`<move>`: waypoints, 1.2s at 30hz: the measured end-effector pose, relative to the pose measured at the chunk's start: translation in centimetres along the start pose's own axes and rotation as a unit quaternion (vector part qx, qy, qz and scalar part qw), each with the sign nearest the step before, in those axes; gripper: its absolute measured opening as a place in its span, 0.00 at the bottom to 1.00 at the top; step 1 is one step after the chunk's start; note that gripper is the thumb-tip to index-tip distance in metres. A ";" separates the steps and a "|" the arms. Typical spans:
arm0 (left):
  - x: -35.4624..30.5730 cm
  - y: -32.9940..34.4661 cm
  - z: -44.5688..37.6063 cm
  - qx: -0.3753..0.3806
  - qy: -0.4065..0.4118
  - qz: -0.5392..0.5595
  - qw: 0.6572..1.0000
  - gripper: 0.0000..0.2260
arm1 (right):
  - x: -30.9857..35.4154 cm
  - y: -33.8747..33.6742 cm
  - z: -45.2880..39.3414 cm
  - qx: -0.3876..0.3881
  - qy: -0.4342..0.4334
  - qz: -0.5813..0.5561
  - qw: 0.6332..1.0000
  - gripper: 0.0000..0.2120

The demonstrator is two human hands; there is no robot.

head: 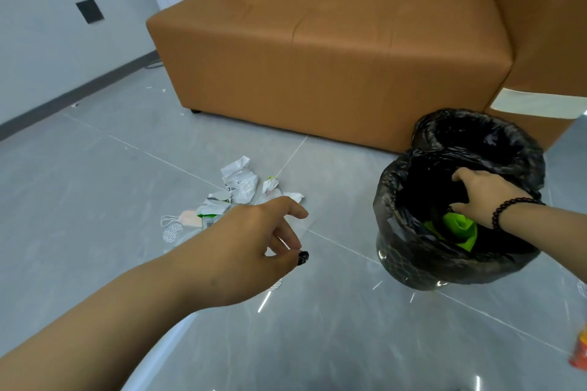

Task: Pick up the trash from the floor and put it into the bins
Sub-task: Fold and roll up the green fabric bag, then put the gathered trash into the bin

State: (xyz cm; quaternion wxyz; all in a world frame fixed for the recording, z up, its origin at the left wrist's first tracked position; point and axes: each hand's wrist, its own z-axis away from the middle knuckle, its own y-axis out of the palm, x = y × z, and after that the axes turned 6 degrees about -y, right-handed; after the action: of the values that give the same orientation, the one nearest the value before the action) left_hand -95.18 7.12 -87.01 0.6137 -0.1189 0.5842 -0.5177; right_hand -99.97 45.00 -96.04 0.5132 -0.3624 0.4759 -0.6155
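Observation:
A pile of trash [239, 189] lies on the grey floor: crumpled white wrappers, a green-and-white packet and a face mask [181, 220]. My left hand [254, 241] hovers above and in front of the pile, fingers loosely curled, holding nothing. Two bins lined with black bags stand at the right, the near bin [413, 257] and the far bin [476, 130]. My right hand [486, 197] reaches into the near bin's mouth with its fingers spread and nothing in its grasp. A bright green piece of trash [457, 228] lies inside that bin below my wrist.
An orange sofa [333, 57] stands behind the trash and bins. A wall with a dark baseboard runs along the left. An orange object [579, 349] shows at the right edge. Small white scraps [155, 88] lie near the baseboard.

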 end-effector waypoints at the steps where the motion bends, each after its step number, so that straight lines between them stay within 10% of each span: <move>1: 0.1 0.0 -0.1 0.004 -0.003 -0.004 1.000 0.17 | 0.1 -0.2 0.0 -0.005 -0.001 -0.001 1.000 0.25; 9: 2.5 0.2 -2.1 0.025 -0.074 -0.049 0.996 0.18 | 7.4 -0.6 1.6 -0.114 -0.130 -0.101 0.980 0.08; 24: 14.6 6.5 -6.9 0.107 -0.293 -0.160 0.936 0.24 | 18.7 10.8 4.6 0.120 -0.282 0.013 0.952 0.11; 36: 19.1 19.2 -14.1 -0.068 -0.389 0.162 0.904 0.14 | 20.6 15.1 -1.3 0.187 -0.213 -0.072 0.956 0.11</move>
State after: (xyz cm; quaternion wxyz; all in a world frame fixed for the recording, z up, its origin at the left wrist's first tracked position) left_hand -101.64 7.11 -116.86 0.8580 -0.2564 0.3436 -0.2829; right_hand -101.15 24.81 -111.76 0.6161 -0.4158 0.2042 -0.6371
